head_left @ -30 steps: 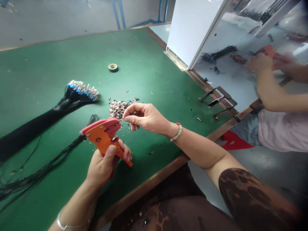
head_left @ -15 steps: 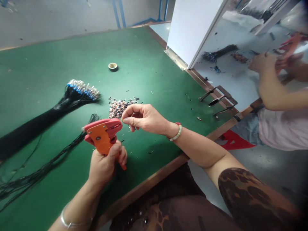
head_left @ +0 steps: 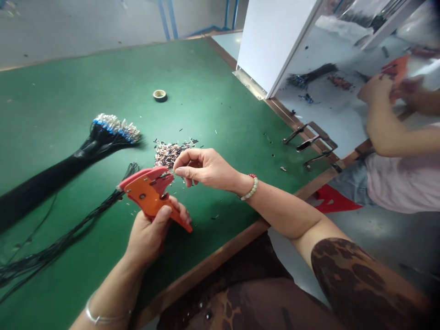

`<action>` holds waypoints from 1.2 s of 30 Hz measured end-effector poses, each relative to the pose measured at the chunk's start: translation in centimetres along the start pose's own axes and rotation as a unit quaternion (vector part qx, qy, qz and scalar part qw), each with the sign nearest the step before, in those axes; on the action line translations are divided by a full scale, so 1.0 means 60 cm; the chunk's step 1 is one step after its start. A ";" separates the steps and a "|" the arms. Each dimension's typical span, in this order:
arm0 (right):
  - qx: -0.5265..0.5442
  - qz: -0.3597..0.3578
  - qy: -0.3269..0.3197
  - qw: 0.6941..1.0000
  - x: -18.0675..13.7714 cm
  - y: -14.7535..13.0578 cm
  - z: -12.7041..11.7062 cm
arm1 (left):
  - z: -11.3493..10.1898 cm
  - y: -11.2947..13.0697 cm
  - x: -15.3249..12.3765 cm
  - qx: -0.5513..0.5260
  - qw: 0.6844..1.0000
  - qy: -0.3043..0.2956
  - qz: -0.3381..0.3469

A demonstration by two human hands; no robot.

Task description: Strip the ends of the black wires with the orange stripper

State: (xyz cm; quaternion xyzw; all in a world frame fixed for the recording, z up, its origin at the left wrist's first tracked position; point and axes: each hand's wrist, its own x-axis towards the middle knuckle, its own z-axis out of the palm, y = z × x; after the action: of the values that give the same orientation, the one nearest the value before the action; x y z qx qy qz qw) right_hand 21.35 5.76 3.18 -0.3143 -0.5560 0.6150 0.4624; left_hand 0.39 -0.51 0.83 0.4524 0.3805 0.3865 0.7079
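My left hand [head_left: 149, 233] grips an orange and red wire stripper [head_left: 149, 192] by its handles. My right hand [head_left: 206, 168] pinches a thin black wire [head_left: 169, 173] between thumb and fingertips, its end at the stripper's jaws. Behind them lies a heap of cut wire pieces [head_left: 168, 154] on the green mat [head_left: 85, 78]. To the left rests a thick black wire bundle [head_left: 103, 137] with blue-and-silver terminals at its end. Loose black wires [head_left: 68, 243] trail below it, passing close to the stripper.
A small tape roll [head_left: 160, 95] sits on the mat. Metal brackets [head_left: 309, 143] lie at the right table edge, beyond a white panel [head_left: 275, 41]. At a neighbouring grey table, a co-worker's hands [head_left: 381, 91] hold an orange tool [head_left: 395, 68] near wire bundles.
The stripper has tilted and moved right, bringing its jaws to the wire end in my right hand. The co-worker's hands have shifted slightly.
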 end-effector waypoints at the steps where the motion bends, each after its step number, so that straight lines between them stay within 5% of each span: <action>1: -0.003 0.001 0.003 1.000 0.001 0.001 -0.001 | -0.002 -0.001 0.000 -0.004 1.000 -0.011 -0.004; 13: -0.003 0.007 0.025 1.000 0.003 -0.008 -0.006 | -0.024 -0.015 0.000 -0.055 0.998 -0.004 -0.041; 36: -0.028 0.000 0.039 0.999 0.004 -0.008 -0.016 | 0.012 0.016 -0.011 -0.027 0.993 0.078 -0.084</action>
State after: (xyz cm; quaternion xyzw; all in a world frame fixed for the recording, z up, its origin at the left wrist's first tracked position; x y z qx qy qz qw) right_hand 22.20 6.34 3.53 -0.3506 -0.5547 0.5867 0.4745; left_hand 0.57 -1.10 2.06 0.3686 0.4605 0.3696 0.7180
